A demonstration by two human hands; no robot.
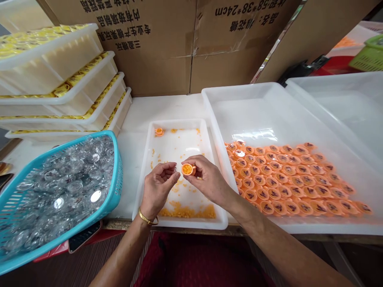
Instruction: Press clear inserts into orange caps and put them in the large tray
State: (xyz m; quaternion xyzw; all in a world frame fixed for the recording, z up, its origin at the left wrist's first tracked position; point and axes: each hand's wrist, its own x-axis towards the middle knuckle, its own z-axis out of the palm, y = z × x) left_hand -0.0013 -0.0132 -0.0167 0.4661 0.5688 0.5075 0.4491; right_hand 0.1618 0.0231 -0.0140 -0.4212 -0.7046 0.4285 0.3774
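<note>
- Right now the person's right hand [206,173] pinches a small orange cup [187,169] by its side, with yellow-orange bits showing in its round mouth.
- Just beside it, the left hand [157,185] has thumb and fingers drawn narrow around a small clear piece [175,169], partly hidden by the fingertips; a gold bracelet [146,218] circles that wrist.
- Both hands hold the cup and the clear piece above a small white tray [179,223], where loose orange bits [188,210] gather along the near edge and another orange cup [159,132] sits in the far left corner.
- To the left, a blue basket [118,171] is filled with clear plastic pieces [74,175].
- Over on the right, a large white tray [248,111] carries many orange cups in slanting rows [284,179].
- Behind the basket, white crates [48,73] with yellow contents are stacked on the bench [131,139], and cardboard boxes [161,71] stand at the back.
</note>
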